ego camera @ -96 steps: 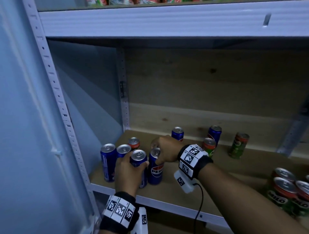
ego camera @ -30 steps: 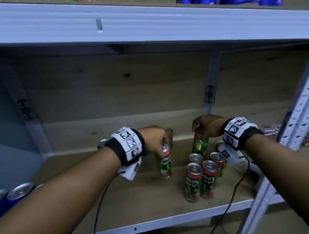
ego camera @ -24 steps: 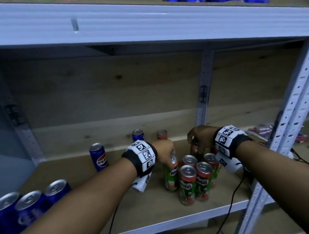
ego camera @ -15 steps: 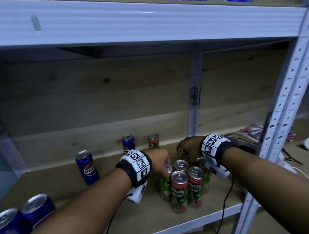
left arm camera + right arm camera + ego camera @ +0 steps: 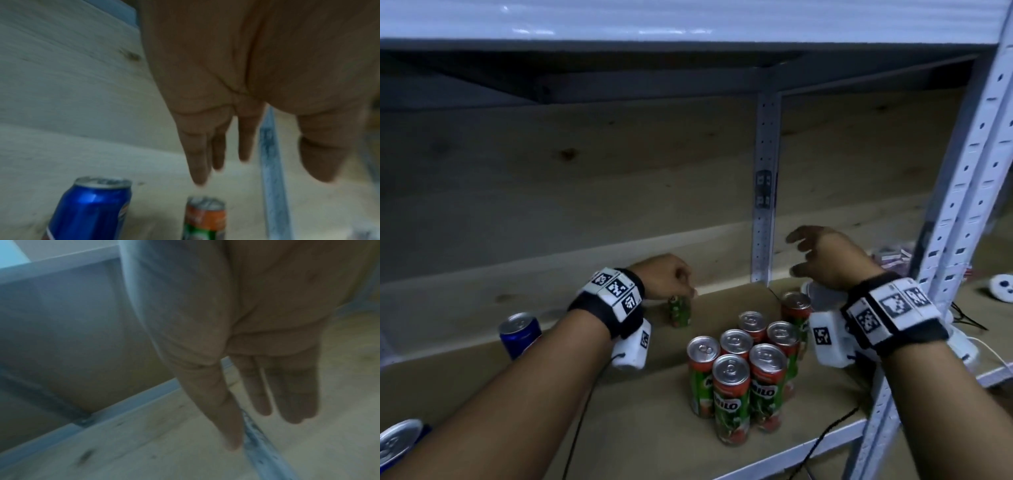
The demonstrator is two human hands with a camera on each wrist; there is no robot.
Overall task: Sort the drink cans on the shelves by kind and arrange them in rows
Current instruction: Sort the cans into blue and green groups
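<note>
While both grips hang open, cans wait.
Left hand (image 5: 666,275) hovers above a green-orange can (image 5: 679,311); right hand (image 5: 825,260) holds nothing above the Milo cans (image 5: 746,370).

Perforated white upright (image 5: 766,192), white device (image 5: 1000,288) and cables (image 5: 967,320) beyond the rack

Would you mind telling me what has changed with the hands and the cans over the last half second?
Both hands let go of the Milo cans. The left hand moved back and left and is now open above the lone orange-and-green can, not gripping it. The right hand rose above the group, fingers spread. The Milo cans stayed grouped upright, and the blue can stayed put.
</note>
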